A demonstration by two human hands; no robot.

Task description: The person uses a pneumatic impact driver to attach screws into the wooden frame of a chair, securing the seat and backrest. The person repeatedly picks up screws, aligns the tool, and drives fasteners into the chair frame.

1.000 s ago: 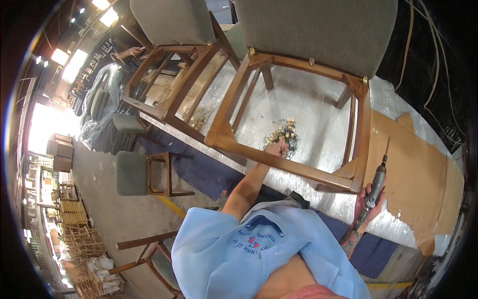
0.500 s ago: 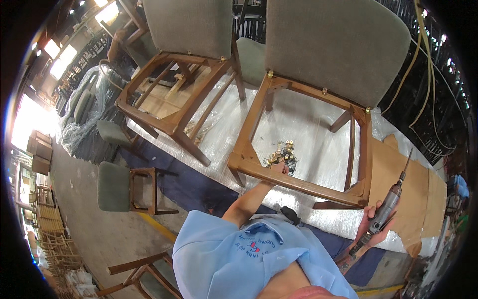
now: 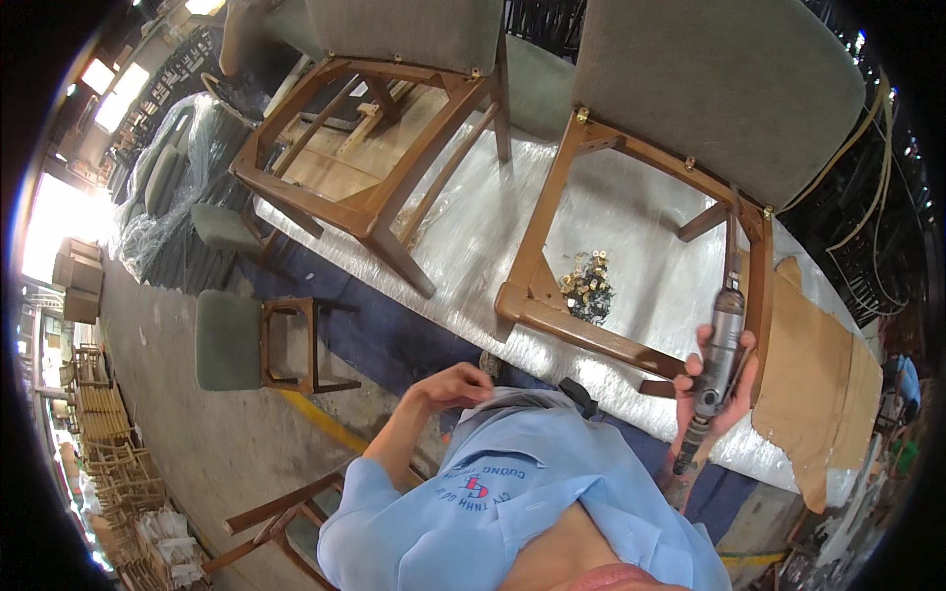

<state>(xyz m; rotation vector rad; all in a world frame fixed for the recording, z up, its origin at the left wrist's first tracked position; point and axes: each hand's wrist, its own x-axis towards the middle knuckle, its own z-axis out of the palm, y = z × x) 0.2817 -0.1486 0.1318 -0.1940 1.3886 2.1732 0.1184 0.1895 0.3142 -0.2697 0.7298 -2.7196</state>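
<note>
My right hand (image 3: 741, 386) is wrapped round a grey cylindrical power screwdriver (image 3: 724, 345). Its long bit points away from me, over the right side of the nearer chair. That chair (image 3: 601, 333) has a brown wooden seat frame without a seat and a grey-green backrest (image 3: 714, 89). Small brass brackets (image 3: 691, 162) sit along its rear rail. Through the open frame shows a pile of brass brackets and dark screws (image 3: 588, 288) on the wrapped table. Close to my waist, my left hand (image 3: 453, 386) has its fingers curled together; what they hold, if anything, is hidden.
A second seatless chair (image 3: 394, 212) stands to the left on the plastic-covered table (image 3: 463, 236). Brown cardboard (image 3: 813, 364) lies at the right. Smaller chairs (image 3: 232, 340) stand on the floor at left, near wrapped backrests (image 3: 172, 187). Hoses (image 3: 882, 187) hang at far right.
My left hand has left the pile of brackets and drawn back to my waist. My right hand has raised the screwdriver leftward to the chair frame. The view has shifted slightly.
</note>
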